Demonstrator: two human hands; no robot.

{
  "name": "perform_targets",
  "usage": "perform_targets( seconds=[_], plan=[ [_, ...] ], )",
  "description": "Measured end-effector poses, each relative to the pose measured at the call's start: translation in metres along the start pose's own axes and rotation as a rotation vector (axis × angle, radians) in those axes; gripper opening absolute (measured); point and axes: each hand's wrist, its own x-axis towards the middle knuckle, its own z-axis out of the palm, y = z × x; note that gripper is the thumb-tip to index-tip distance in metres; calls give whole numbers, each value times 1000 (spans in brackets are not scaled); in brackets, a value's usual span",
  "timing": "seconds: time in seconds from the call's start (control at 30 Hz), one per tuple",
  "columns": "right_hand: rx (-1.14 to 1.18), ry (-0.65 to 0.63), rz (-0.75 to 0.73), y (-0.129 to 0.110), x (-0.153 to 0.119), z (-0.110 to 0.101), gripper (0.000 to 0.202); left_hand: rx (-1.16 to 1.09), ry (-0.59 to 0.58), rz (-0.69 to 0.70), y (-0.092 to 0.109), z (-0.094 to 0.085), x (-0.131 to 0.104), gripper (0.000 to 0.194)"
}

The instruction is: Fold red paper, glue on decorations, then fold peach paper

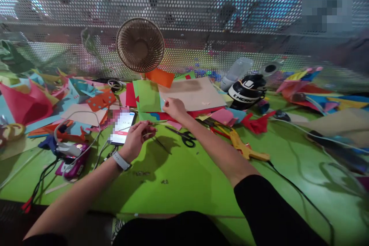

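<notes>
I see my left hand (140, 135) left of center, loosely curled, just beside the phone (123, 127); can't tell if it grips anything. My right hand (174, 108), center, is closed with fingertips bunched, at the green sheet (148, 96) and beige sheet (198, 93); grip on paper unclear. 1 pair of scissors (187, 138) lies near both, center. Glue gun (245, 149) right of center, fan (140, 48) upper left of center.

Glossy, smooth green tabletop (184, 192).
</notes>
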Motion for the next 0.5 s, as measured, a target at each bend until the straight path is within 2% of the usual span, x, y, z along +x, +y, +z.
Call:
perform_targets(
  seconds=[0.13,0.23,0.33,0.43,0.5],
  plan=[
    [60,28,-24,2,-8,-6,22,102,12,33,24,21,27,11],
    [88,40,-51,2,-13,-9,24,263,56,-24,35,35,59,13],
    [93,52,-83,-1,-18,-10,24,403,85,-88,38,45,88,14],
    [81,59,-120,-4,-22,-7,25,557,78,-158,36,50,108,32],
    [66,60,-152,-6,-23,-4,27,638,62,-154,35,52,116,37]
  ],
)
